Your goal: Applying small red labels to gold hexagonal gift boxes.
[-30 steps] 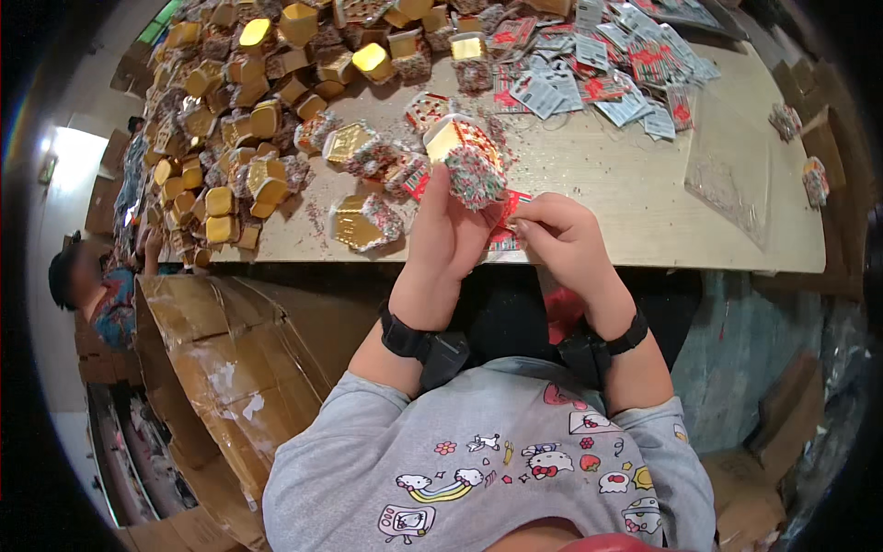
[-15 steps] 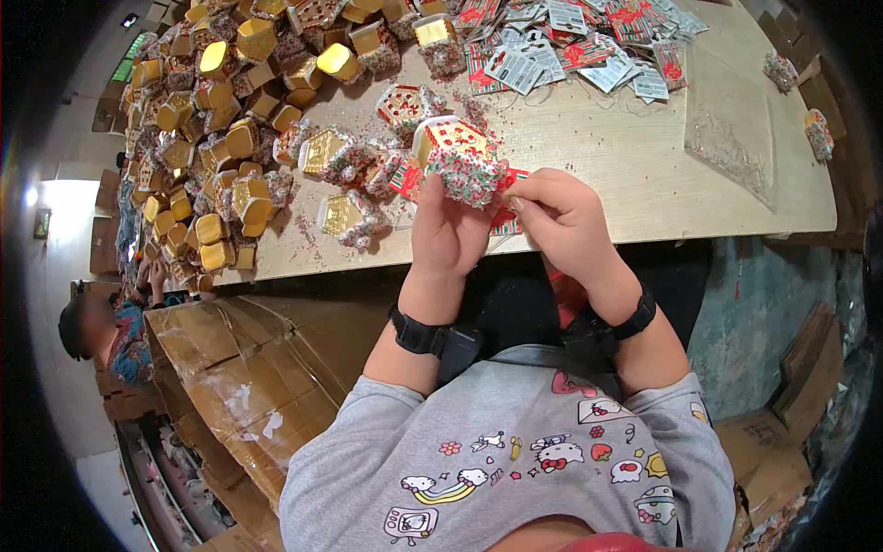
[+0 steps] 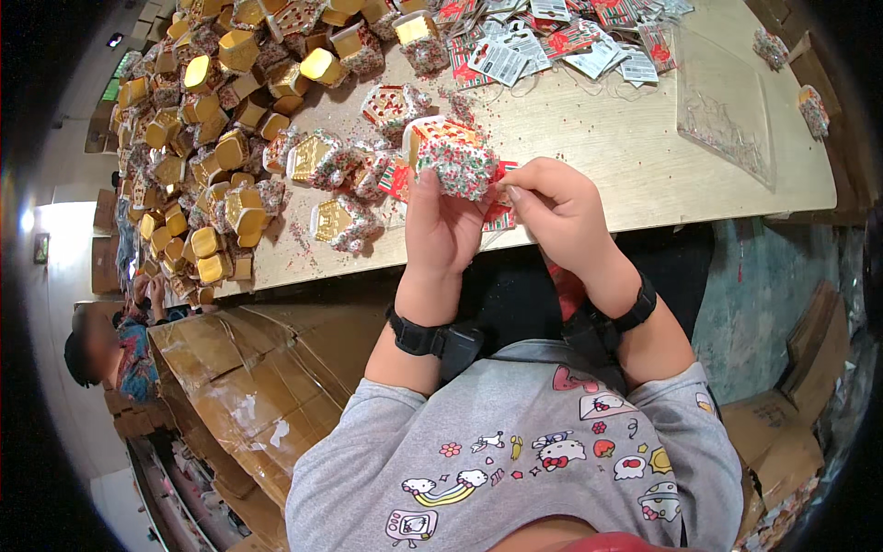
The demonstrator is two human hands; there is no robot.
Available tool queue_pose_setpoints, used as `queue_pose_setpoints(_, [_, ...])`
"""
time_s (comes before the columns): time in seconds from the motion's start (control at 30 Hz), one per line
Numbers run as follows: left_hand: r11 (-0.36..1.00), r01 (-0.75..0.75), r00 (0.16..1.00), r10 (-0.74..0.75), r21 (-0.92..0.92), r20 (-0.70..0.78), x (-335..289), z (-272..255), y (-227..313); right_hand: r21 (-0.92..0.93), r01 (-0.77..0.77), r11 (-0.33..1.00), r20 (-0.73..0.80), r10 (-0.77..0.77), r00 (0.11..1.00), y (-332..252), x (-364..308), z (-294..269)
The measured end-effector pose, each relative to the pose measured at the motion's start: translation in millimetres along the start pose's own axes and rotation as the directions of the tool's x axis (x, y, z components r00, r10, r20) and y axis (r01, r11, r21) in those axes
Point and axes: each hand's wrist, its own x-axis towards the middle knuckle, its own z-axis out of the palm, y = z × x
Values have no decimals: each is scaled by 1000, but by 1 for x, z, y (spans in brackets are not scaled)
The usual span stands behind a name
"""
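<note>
In the head view, a small sprinkle-covered house (image 3: 452,164) is held up over the front edge of the table (image 3: 635,175) by the left hand (image 3: 441,225), its thumb laid against the near side and the other fingers largely hidden behind. By the right hand (image 3: 563,210), thumb and forefinger are pressed together just beside the house, near a red striped card (image 3: 499,218); whether a thread or a card edge is pinched there is too small to be told.

For this fine fingertip work, the house is probably best cradled firmly but without squeezing, since its crust seems liable to shed. The pinch is best made close to the house, with the card held clear of the fingers.

Around the work, a decorated house (image 3: 391,108) and a gold-faced house (image 3: 338,224) are found close to the left hand, and some care would be needed lest they be knocked. The left of the table is filled by a heap of houses (image 3: 232,150). At the far side, cards with strings (image 3: 543,46) are piled loosely, and their strings could easily be tangled. To the right, a clear plastic sheet or tray (image 3: 727,120) is seen; which of the two cannot be told
</note>
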Motion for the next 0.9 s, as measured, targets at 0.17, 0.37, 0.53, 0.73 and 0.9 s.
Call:
queue_pose_setpoints(0.17, [1000, -30, 1000, 30, -8, -1, -4, 2, -3, -47, 102, 994, -15, -103, 995, 2, 1, 0])
queue_pose_setpoints(0.37, [984, -117, 992, 121, 133, -21, -5, 0, -6, -20, 51, 998, -18, -51, 999, 2, 0, 0])
queue_pose_setpoints(0.53, [987, -124, 990, 130, 103, -53, -4, 1, -7, 7, 54, 999, -27, -53, 998, 3, 0, 0])
queue_pose_setpoints(0.73, [957, -155, 988, 151, 246, 36, -7, 11, -3, -7, 95, 995, -62, -95, 994, 5, 1, 1])
queue_pose_setpoints(0.9, [981, -167, 986, 164, 98, 40, -7, 11, -3, 1, 64, 998, -55, -64, 996, 4, 1, 1])
